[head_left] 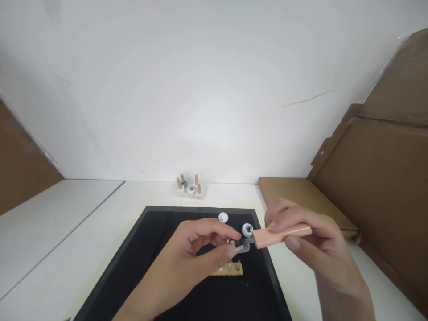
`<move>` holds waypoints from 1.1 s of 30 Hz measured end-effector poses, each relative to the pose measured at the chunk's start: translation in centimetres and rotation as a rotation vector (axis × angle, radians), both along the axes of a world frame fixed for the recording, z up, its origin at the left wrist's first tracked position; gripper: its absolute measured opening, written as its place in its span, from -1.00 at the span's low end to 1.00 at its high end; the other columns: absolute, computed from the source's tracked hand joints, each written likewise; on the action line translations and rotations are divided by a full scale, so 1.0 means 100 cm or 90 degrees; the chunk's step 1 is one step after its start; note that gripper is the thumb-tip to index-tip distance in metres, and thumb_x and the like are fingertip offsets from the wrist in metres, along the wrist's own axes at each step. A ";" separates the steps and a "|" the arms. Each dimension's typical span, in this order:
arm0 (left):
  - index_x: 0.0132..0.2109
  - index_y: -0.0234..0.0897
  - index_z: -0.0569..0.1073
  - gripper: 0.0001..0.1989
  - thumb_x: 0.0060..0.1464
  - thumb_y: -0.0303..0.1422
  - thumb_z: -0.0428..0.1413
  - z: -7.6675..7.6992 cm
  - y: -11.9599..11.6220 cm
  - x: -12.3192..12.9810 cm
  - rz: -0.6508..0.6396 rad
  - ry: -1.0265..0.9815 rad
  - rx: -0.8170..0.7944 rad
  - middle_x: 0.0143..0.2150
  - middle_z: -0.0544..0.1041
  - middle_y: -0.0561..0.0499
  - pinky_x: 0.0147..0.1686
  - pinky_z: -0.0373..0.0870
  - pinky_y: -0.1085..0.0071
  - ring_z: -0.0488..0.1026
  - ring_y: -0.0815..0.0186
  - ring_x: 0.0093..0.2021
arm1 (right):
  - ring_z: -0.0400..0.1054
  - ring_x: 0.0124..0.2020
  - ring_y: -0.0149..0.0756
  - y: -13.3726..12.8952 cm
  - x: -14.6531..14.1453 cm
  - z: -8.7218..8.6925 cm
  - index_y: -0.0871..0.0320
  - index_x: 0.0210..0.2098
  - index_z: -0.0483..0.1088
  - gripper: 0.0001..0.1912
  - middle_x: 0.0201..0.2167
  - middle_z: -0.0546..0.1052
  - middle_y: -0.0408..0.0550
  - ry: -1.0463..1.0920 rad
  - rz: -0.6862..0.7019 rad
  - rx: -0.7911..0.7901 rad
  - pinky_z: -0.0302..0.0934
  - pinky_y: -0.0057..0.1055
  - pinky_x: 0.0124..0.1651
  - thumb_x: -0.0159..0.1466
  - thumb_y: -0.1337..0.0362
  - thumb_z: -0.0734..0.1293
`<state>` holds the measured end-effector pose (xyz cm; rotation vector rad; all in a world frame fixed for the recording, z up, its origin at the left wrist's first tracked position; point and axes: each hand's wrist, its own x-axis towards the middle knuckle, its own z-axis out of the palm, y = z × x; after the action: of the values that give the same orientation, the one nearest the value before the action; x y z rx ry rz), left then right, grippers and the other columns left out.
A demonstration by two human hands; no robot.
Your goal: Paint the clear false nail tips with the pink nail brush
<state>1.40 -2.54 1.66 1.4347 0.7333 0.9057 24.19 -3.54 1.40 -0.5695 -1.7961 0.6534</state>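
My left hand pinches a small clear piece with dark, glittery detail between thumb and fingers. It looks like a false nail tip, though its exact shape is partly covered by my fingertips. From the right, my right hand grips a long pale-pink nail polish brush cap, fingers on top and thumb beneath. A narrow greyish brush end sticks out leftward from the cap and meets the clear piece. Below my left hand, a yellowish block carries small upright pegs, partly hidden by that hand.
A black mat covers the white table. Two small round white containers lie on it. Behind the mat, a clear tray holds several nail polish bottles. Cardboard stands and lies at the right.
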 end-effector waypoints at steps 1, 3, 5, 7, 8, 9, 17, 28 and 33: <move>-0.28 -0.10 0.68 -0.85 0.09 -0.47 0.25 0.000 0.000 0.000 -0.001 -0.002 -0.003 -0.44 0.53 0.15 -0.40 0.28 0.58 0.33 0.45 -0.43 | 0.34 -0.37 -0.37 0.000 0.000 0.000 -0.02 -0.17 0.54 -0.86 -0.42 0.49 -0.15 -0.001 0.000 -0.001 0.25 -0.45 -0.34 0.38 0.19 0.31; -0.28 -0.10 0.68 -0.84 0.09 -0.48 0.25 0.000 -0.001 0.000 0.000 -0.006 -0.008 -0.45 0.52 0.16 -0.42 0.28 0.60 0.32 0.46 -0.44 | 0.34 -0.36 -0.37 0.000 0.001 -0.002 -0.02 -0.18 0.53 -0.87 -0.42 0.49 -0.16 0.001 -0.006 -0.004 0.25 -0.44 -0.33 0.38 0.19 0.32; -0.28 -0.09 0.68 -0.83 0.08 -0.49 0.25 -0.001 -0.001 -0.001 0.001 -0.011 -0.003 -0.47 0.51 0.17 -0.44 0.26 0.61 0.30 0.48 -0.46 | 0.34 -0.36 -0.37 0.000 0.002 -0.003 -0.02 -0.18 0.53 -0.87 -0.42 0.49 -0.16 0.000 -0.009 -0.003 0.25 -0.44 -0.33 0.38 0.19 0.32; -0.29 -0.08 0.68 -0.82 0.09 -0.50 0.24 -0.002 -0.001 -0.002 -0.001 -0.012 0.001 -0.47 0.51 0.17 -0.44 0.26 0.62 0.30 0.48 -0.46 | 0.34 -0.36 -0.37 0.000 0.002 -0.003 -0.02 -0.18 0.52 -0.87 -0.41 0.50 -0.17 -0.004 -0.010 -0.001 0.25 -0.44 -0.32 0.38 0.20 0.32; -0.28 -0.08 0.68 -0.81 0.10 -0.50 0.24 -0.002 -0.001 -0.002 -0.002 -0.013 0.001 -0.46 0.51 0.17 -0.44 0.26 0.63 0.31 0.49 -0.45 | 0.34 -0.36 -0.37 0.000 0.002 -0.002 -0.02 -0.18 0.52 -0.87 -0.41 0.50 -0.17 -0.006 -0.012 0.001 0.25 -0.44 -0.32 0.38 0.19 0.32; -0.28 -0.07 0.68 -0.81 0.11 -0.49 0.23 -0.003 -0.001 -0.003 -0.003 -0.016 0.000 -0.45 0.52 0.17 -0.43 0.27 0.63 0.32 0.49 -0.44 | 0.34 -0.37 -0.38 0.001 0.001 -0.002 -0.01 -0.19 0.53 -0.87 -0.42 0.50 -0.17 -0.008 -0.015 0.003 0.25 -0.44 -0.32 0.38 0.19 0.32; -0.28 -0.06 0.68 -0.84 0.11 -0.47 0.26 -0.010 0.002 -0.006 0.034 -0.009 0.024 -0.41 0.55 0.15 -0.37 0.34 0.60 0.41 0.45 -0.38 | 0.34 -0.43 -0.39 -0.002 0.003 -0.005 -0.02 -0.22 0.55 -0.86 -0.46 0.51 -0.19 0.058 -0.073 0.000 0.22 -0.46 -0.41 0.36 0.13 0.34; -0.33 -0.16 0.65 -0.84 0.03 -0.53 0.23 -0.005 0.003 -0.003 0.135 0.067 0.184 -0.40 0.61 0.07 -0.33 0.46 0.53 0.55 0.36 -0.35 | 0.32 -0.60 -0.48 -0.011 -0.008 -0.005 0.00 -0.35 0.55 -0.72 -0.57 0.54 -0.24 0.054 -0.202 0.017 0.16 -0.55 -0.58 0.37 0.03 0.30; -0.35 -0.20 0.65 -0.86 0.01 -0.53 0.23 -0.001 0.000 0.000 0.141 0.083 0.194 -0.41 0.62 0.05 -0.35 0.47 0.52 0.55 0.35 -0.37 | 0.38 -0.59 -0.50 -0.011 -0.011 0.000 0.02 -0.37 0.54 -0.79 -0.59 0.56 -0.25 0.023 -0.217 0.026 0.22 -0.61 -0.55 0.35 0.12 0.35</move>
<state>1.40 -2.58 1.51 1.7174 0.8925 1.1392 23.11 -4.67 1.43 -0.8080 -1.6233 0.3905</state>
